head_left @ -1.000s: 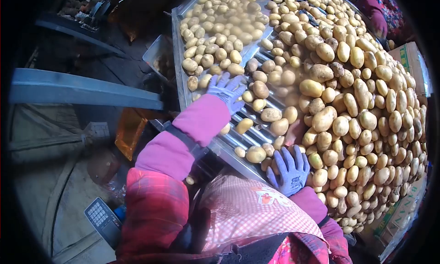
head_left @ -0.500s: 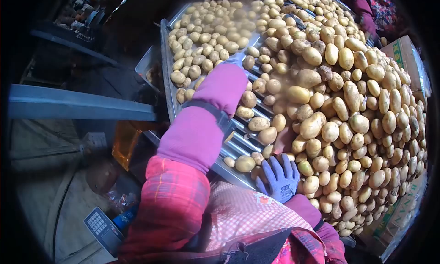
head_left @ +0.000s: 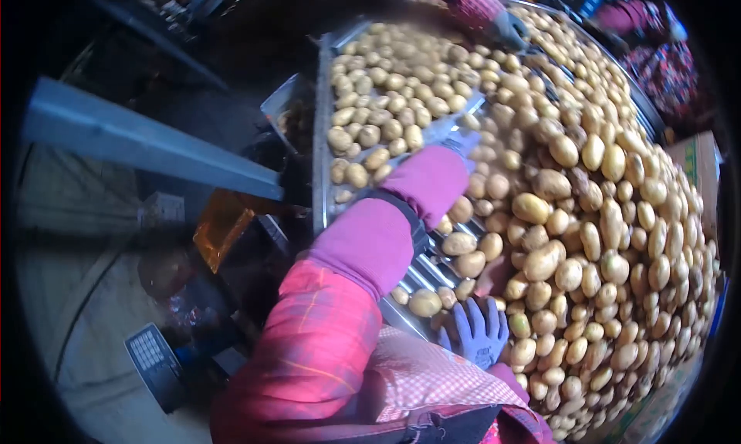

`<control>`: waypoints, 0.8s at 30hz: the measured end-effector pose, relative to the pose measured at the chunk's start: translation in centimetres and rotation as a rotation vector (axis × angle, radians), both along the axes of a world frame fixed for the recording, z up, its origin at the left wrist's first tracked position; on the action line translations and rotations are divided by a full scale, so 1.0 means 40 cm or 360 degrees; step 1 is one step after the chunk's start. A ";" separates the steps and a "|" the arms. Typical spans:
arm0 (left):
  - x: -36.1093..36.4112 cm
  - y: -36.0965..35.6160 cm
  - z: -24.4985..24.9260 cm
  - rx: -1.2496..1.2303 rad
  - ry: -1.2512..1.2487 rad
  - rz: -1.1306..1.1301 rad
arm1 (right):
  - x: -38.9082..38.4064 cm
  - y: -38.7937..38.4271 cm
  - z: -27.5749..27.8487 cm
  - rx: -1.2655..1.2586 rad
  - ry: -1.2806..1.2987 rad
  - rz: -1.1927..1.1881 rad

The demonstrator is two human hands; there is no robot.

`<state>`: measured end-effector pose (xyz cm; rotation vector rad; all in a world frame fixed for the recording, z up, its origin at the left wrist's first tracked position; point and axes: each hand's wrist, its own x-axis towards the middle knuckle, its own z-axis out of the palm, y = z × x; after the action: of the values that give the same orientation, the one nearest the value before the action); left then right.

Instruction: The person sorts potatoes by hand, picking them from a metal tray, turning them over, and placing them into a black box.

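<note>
My left hand (head_left: 461, 143), in a blue-purple glove below a mauve sleeve cuff, reaches forward over the metal grading table (head_left: 320, 135). It is among small potatoes (head_left: 374, 118), beside a bare, shiny strip of the table; its fingers are blurred and partly hidden. Fingers spread, my right hand (head_left: 480, 337) lies palm down at the near edge of the big potato heap (head_left: 571, 274), nothing visible in its grasp. Between my hands, several larger potatoes (head_left: 461, 243) rest on metal rollers (head_left: 432, 270).
Across the table a person's gloved hand (head_left: 509, 31) is at the potatoes, and another person's sleeve (head_left: 625, 16) shows at the far right. Cardboard boxes (head_left: 698, 166) flank the heap. On my left are a steel beam (head_left: 154, 139), an orange sheet (head_left: 220, 228) and a keypad device (head_left: 153, 359).
The view has shifted, so the table sits lower and further right. My left hand remains by the small potatoes, where more bare surface shows. A co-worker's arm has come into view across the table.
</note>
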<state>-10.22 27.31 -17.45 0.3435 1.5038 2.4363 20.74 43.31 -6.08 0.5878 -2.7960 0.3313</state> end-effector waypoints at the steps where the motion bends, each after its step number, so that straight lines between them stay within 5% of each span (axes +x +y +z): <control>1: 0.023 -0.024 0.075 -0.0369 -0.0010 -0.0051 | -0.004 -0.002 0.004 0.0030 0.0013 0.0008; 2: 0.058 -0.044 0.199 -0.0735 -0.0042 -0.0117 | -0.003 -0.002 0.000 0.0028 0.0008 0.0044; 4: 0.080 -0.106 0.368 -0.2079 0.0466 -0.0030 | 0.006 0.002 -0.012 0.0038 -0.0038 0.0024; 5: 0.107 -0.153 0.393 -0.2198 0.0438 0.0224 | 0.004 0.001 -0.012 0.0006 -0.0053 0.0031; 6: 0.086 -0.230 0.371 -0.1818 0.0974 0.0487 | 0.001 0.002 -0.014 0.0006 -0.0066 0.0029; 7: 0.078 -0.301 0.348 -0.1724 0.0333 0.0544 | 0.001 0.004 -0.017 -0.0004 -0.0042 0.0040; 8: 0.119 -0.329 0.439 -0.1534 0.0120 0.0794 | 0.007 0.005 -0.017 -0.0013 -0.0030 0.0050; 9: 0.066 -0.439 0.375 -0.1899 0.0751 0.1117 | 0.007 -0.001 -0.006 -0.0009 -0.0051 0.0031; 12: 0.047 -0.578 0.386 -0.2352 0.0778 0.1582 | 0.002 -0.011 0.016 0.0004 -0.0063 -0.0012; 14: 0.098 -0.568 0.395 -0.2244 0.1096 0.1440 | 0.007 -0.012 0.012 -0.0003 -0.0068 -0.0021; 16: 0.156 -0.522 0.370 -0.1835 0.0667 0.0659 | 0.006 -0.015 0.007 -0.0031 -0.0049 -0.0045; 18: 0.244 -0.421 0.345 -0.1854 0.0007 0.0220 | 0.012 -0.020 0.013 -0.0016 -0.0065 -0.0100; 20: 0.286 -0.364 0.246 -0.2050 0.1126 0.0279 | 0.014 -0.010 0.005 -0.0030 -0.0111 -0.0020; 21: 0.288 -0.336 0.223 -0.2046 0.1133 0.0276 | 0.014 -0.008 0.004 -0.0034 -0.0137 -0.0012; 23: 0.296 -0.264 0.244 -0.2050 0.0221 -0.0223 | 0.011 -0.011 0.007 -0.0074 -0.0105 -0.0045; 24: 0.297 -0.256 0.216 -0.2043 0.0221 -0.0247 | 0.011 -0.013 0.009 -0.0117 -0.0073 -0.0067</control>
<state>1.66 17.08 -8.81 0.3036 2.5495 0.9529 21.19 42.79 -5.71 0.5103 -2.8214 0.4420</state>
